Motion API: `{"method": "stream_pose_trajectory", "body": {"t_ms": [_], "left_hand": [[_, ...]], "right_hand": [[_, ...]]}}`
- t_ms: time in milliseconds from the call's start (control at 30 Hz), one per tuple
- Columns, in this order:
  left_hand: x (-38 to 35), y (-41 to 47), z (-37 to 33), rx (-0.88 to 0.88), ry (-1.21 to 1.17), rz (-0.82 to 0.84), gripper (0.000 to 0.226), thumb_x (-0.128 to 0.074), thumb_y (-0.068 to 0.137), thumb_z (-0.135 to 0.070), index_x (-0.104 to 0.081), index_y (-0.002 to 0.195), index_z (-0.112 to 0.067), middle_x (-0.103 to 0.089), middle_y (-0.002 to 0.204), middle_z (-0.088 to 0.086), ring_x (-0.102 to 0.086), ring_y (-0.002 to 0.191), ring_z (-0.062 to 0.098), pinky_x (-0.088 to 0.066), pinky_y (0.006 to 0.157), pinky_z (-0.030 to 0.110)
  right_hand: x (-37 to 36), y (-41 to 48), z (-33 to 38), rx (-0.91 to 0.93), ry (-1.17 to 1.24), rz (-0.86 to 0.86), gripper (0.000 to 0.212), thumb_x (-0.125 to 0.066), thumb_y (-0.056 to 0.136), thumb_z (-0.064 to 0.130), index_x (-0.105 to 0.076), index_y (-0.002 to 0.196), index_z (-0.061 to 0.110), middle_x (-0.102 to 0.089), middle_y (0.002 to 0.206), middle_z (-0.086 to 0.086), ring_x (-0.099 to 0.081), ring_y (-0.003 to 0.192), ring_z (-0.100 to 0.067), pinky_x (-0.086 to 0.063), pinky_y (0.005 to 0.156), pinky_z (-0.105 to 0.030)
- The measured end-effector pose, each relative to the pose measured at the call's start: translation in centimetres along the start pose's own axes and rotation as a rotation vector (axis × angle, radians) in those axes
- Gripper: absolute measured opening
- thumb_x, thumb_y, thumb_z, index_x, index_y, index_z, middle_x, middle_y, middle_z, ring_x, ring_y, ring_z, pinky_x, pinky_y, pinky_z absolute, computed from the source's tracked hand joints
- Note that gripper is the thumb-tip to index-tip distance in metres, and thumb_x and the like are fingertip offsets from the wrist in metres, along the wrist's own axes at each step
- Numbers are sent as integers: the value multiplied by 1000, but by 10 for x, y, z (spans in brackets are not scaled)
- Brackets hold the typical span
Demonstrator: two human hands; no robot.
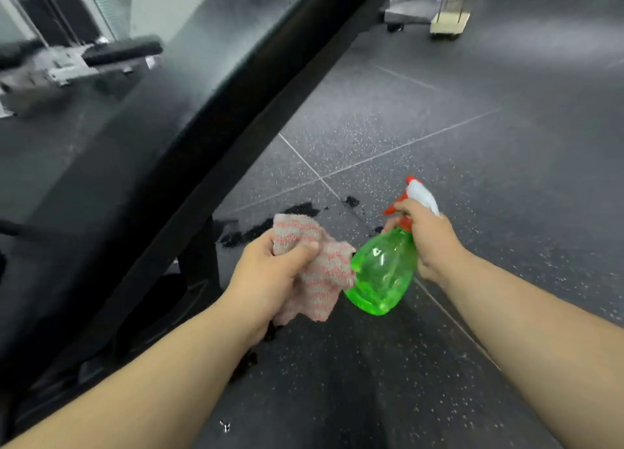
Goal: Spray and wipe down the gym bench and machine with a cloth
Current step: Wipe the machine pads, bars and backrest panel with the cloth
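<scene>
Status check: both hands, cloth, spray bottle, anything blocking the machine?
Left hand grips striped cloth. Right hand holds green spray bottle by the neck. Black machine frame at left, hands clear of it, nothing between.

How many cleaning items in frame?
2. Pink-and-grey striped cloth gripped in the left hand; green spray bottle held at its neck by the right hand, right of the cloth. More could be hidden behind the black machine frame.

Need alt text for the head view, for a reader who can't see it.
A person's left hand grips a pink-and-grey striped cloth while the right hand holds a green spray bottle above a dark speckled floor beside a black machine frame.
</scene>
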State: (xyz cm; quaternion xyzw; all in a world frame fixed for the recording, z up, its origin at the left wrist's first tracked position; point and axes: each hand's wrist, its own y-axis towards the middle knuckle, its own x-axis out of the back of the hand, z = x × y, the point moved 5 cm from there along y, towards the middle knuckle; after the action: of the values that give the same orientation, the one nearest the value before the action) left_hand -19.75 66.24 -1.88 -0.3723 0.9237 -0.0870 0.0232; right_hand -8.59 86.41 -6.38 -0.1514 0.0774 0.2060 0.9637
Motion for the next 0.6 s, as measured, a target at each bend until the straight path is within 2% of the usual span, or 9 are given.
{"method": "stream_pose_trajectory", "body": {"t_ms": [67, 133, 200, 233, 300, 333, 433, 533, 600], "left_hand": [[7, -6, -26, -43, 27, 6, 11, -65, 92, -13, -70, 101, -15, -77, 92, 5, -74, 88, 23, -59, 78, 37], [11, -11, -50, -67, 37, 11, 13, -66, 91, -15, -70, 103, -15, -77, 92, 4, -74, 86, 21, -58, 76, 36], [10, -14, -71, -86, 38, 7, 11, -67, 90, -16, -69, 101, -17, -76, 85, 2, -74, 75, 18, -56, 63, 30], [8, -16, -80, -92, 33, 8, 9, -68, 90, -16, -69, 98, -17, -75, 77, 0, -72, 64, 14, -53, 54, 26], [0, -19, -92, -98, 8, 28, 1, -66, 90, -14, -65, 92, -14, -65, 57, -6, -57, 40, 6, -42, 38, 18], [-3, -21, -97, -95, -11, 44, 2, -65, 91, -12, -64, 90, -12, -59, 51, -8, -50, 34, 3, -37, 35, 15], [-9, -24, -109, -98, -32, 78, 1, -64, 91, -9, -64, 91, -9, -59, 52, -6, -48, 33, 2, -36, 34, 15], [-11, -26, -117, -105, -19, 95, 2, -64, 92, -10, -64, 93, -9, -58, 49, -6, -48, 33, 3, -37, 34, 16], [-10, -27, -121, -112, -30, 85, 1, -63, 92, -8, -64, 92, -8, -58, 48, -6, -49, 32, 4, -37, 33, 15]], "right_hand": [[-17, -8, 40, 56, -8, 40, 17, -57, 88, 7, -63, 84, 22, -57, 55, -3, -50, 51, -17, -42, 56, -28], [-34, -20, 78, 138, -119, 67, 10, -62, 79, 18, -66, 85, 25, -61, 66, -2, -55, 61, -18, -43, 62, -30], [-44, -29, 117, 226, -228, 50, 20, -62, 63, 29, -68, 77, 18, -62, 75, -7, -56, 71, -22, -41, 67, -34], [-46, -32, 136, 266, -247, 37, 24, -60, 60, 29, -68, 77, 14, -61, 77, -7, -55, 72, -22, -39, 66, -34], [-49, -32, 170, 329, -242, 7, 18, -60, 63, 22, -64, 77, 11, -58, 77, -6, -52, 73, -20, -36, 66, -33], [-50, -33, 185, 357, -236, -13, 10, -62, 68, 17, -64, 77, 13, -56, 77, -6, -51, 74, -19, -35, 67, -33], [-50, -34, 221, 415, -274, -65, 11, -63, 77, 11, -66, 88, 12, -53, 78, -7, -46, 71, -18, -35, 66, -32], [-50, -34, 236, 398, -314, -68, 12, -60, 75, 16, -62, 87, 14, -60, 81, -9, -51, 72, -20, -38, 65, -31], [-47, -35, 238, 362, -302, -76, 3, -58, 78, 11, -58, 81, 12, -61, 83, -10, -54, 74, -21, -40, 67, -31]]}}
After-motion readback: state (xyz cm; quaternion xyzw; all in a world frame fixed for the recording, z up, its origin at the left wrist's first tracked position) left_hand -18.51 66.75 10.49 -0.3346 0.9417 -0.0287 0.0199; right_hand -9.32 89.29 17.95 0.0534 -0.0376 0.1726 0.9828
